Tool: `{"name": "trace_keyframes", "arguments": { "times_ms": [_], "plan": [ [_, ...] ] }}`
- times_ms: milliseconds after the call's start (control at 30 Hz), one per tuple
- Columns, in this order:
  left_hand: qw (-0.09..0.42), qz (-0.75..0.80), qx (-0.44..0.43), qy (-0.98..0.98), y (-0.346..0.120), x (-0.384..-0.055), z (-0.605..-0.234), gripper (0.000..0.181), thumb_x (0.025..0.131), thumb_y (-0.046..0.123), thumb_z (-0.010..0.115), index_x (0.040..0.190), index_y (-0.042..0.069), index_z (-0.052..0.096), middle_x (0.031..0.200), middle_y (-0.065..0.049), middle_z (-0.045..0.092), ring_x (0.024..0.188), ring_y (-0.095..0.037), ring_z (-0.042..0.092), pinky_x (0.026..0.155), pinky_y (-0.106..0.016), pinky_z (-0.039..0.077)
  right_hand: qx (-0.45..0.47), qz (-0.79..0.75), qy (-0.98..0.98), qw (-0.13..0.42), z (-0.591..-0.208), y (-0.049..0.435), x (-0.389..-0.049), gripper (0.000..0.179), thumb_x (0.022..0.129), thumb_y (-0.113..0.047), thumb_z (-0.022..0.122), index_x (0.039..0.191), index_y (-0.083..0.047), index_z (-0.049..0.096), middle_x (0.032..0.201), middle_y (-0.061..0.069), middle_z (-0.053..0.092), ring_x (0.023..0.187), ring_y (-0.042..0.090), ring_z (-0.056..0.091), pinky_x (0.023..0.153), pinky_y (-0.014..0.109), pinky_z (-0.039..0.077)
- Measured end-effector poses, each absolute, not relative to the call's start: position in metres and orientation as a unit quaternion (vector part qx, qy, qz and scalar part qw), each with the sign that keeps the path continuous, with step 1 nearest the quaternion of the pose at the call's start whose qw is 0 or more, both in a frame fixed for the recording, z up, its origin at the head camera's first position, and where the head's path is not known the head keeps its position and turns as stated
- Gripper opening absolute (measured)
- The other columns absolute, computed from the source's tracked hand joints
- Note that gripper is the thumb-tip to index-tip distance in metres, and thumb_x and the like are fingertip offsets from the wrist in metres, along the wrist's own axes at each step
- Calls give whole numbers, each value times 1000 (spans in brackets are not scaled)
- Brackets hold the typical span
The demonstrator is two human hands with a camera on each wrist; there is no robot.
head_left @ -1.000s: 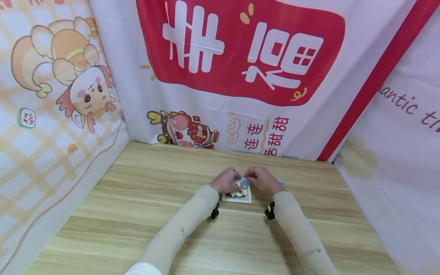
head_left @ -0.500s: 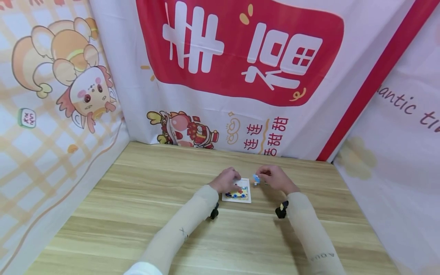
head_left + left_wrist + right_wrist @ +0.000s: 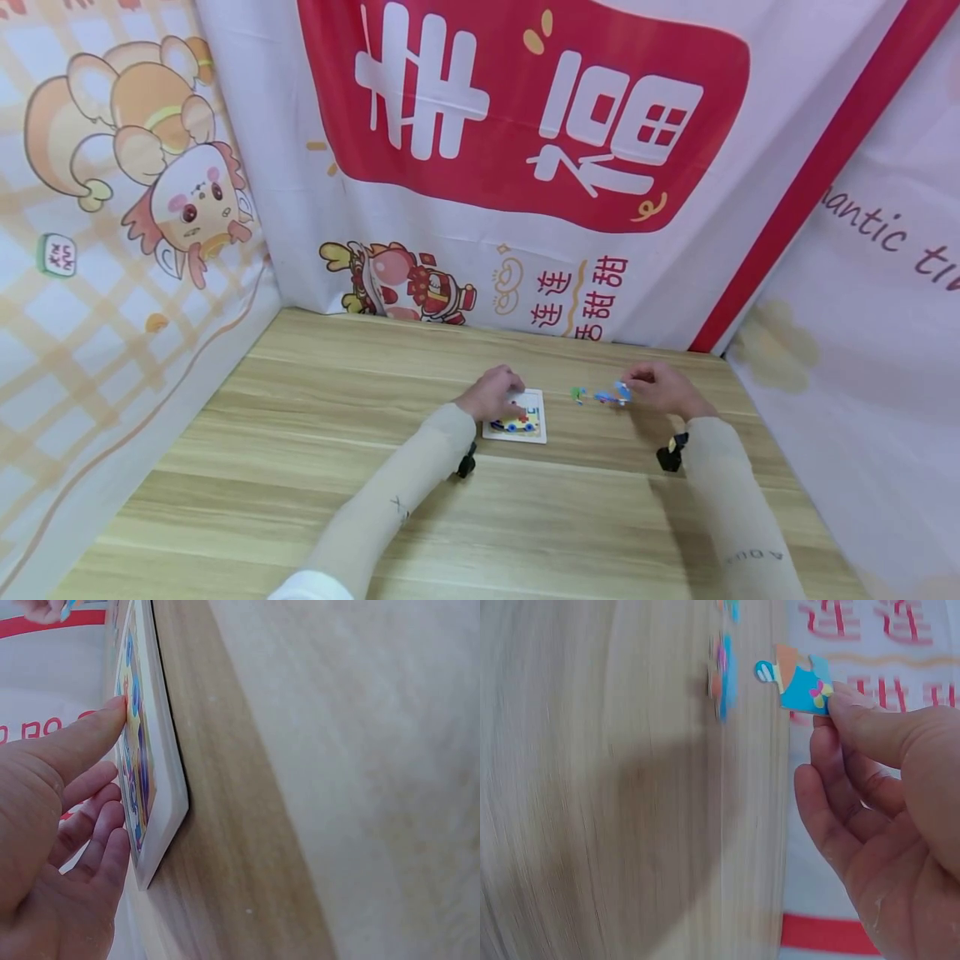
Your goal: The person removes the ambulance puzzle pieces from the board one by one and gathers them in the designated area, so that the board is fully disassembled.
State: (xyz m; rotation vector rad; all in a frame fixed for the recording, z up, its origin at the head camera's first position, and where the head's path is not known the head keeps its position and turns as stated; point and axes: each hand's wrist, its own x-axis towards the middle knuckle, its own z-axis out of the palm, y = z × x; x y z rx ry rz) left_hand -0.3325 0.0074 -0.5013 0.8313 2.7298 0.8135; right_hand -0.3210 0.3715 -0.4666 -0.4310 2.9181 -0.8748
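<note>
A small jigsaw board [image 3: 513, 438] with a white rim and a colourful vehicle picture lies on the wooden table. My left hand [image 3: 492, 395] rests at its left side. In the left wrist view the straight thumb [image 3: 105, 729] presses on the picture, and the other fingers lie loosely along the board's edge. To the right, my right hand [image 3: 663, 390] pinches a jigsaw piece [image 3: 806, 688] between thumb and fingers. That piece is blue and orange, with a pink and yellow flower and a rounded tab. It is held above the table.
Between the board and my right hand lie loose jigsaw pieces: a green one [image 3: 577, 394] and a blue and pink group [image 3: 606, 398]. A printed cloth [image 3: 525, 275] hangs behind the table's far edge. More printed cloth [image 3: 862, 333] stands at the right.
My right hand has moved right, away from the board, carrying the blue jigsaw piece past the loose pieces, which are now uncovered. The left hand has stayed on the board.
</note>
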Motion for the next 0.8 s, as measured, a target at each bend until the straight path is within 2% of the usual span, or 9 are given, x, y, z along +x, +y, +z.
{"name": "trace_keyframes", "arguments": {
  "times_ms": [167,233,333,400,600,800],
  "plan": [
    [88,267,278,918,8,-333,-504,50,90,26,85,132,4,70,127,-9,65,117,-23,61,110,-37,51,-143,-272,951,27,-473,397,-321,13,103,-10,65,98,-4,76,97,7,73,91,15,59,84,29,52],
    [87,267,276,919,8,-334,-504,50,90,26,85,132,4,70,127,-9,65,116,-23,62,110,-37,51,-138,-273,952,27,-477,404,-321,14,103,-10,65,98,-4,77,97,8,75,92,16,62,85,31,54],
    [84,266,278,919,8,-335,-503,51,89,27,86,132,4,70,127,-9,66,116,-22,62,109,-37,52,-119,-267,956,38,-482,409,-321,17,104,-14,65,105,-3,79,104,13,77,99,23,66,91,43,57],
    [84,268,280,918,9,-336,-502,51,89,27,86,133,4,70,127,-9,66,115,-22,62,109,-36,52,-111,-258,959,40,-488,410,-322,18,104,-15,66,107,-3,79,106,13,78,100,24,66,92,45,57],
    [88,268,284,916,10,-335,-500,51,91,26,85,134,4,69,127,-10,65,115,-22,62,109,-36,52,-99,-249,963,36,-503,411,-330,17,105,-16,66,106,-5,79,99,8,76,92,19,61,87,35,52],
    [90,260,279,920,10,-335,-501,51,91,27,85,134,5,68,128,-9,65,117,-23,62,110,-37,52,-109,-264,958,21,-508,408,-332,15,102,-12,68,104,-3,79,99,11,76,92,21,61,86,37,53]
  ]
}}
